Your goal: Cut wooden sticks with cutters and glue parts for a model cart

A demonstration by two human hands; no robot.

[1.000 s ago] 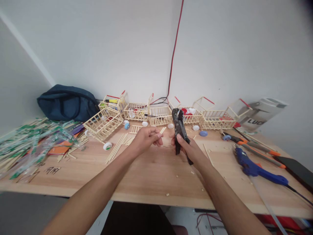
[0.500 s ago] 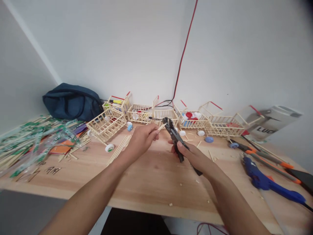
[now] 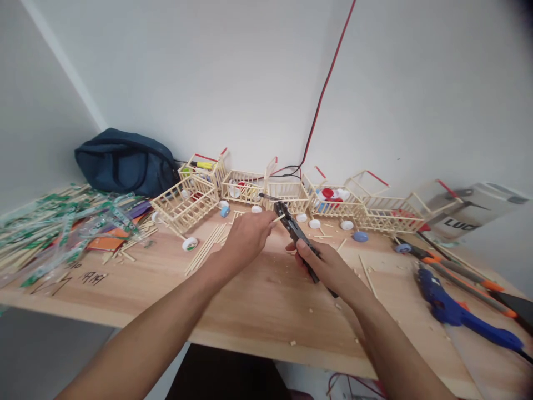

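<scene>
My left hand [image 3: 249, 238] is closed in a pinch around a thin wooden stick [image 3: 279, 218], most of it hidden by the fingers. The stick's tip meets the jaws of black wire-stripper-like pliers [image 3: 295, 228]. My right hand [image 3: 323, 265] wraps around the handles of these pliers, which slant up and to the left above the table. Cut sticks [image 3: 206, 249] lie side by side left of my left hand. Behind both hands stand several small shopping carts made of sticks, among them a tilted one [image 3: 186, 206] with bottle-cap wheels.
On the right lie a blue glue gun [image 3: 442, 306] and orange-and-grey-handled pliers [image 3: 460, 271]. Wrapped chopsticks [image 3: 62, 233] are heaped at the left, near a navy pouch [image 3: 125, 162]. A red-and-black cable [image 3: 322, 97] runs down the wall. Stick scraps dot the wooden table [image 3: 250, 311].
The view has shifted slightly, so the carts appear a little to the right. My left hand's fingers are nearer the plier jaws, and less of the stick shows. Both hands keep their hold.
</scene>
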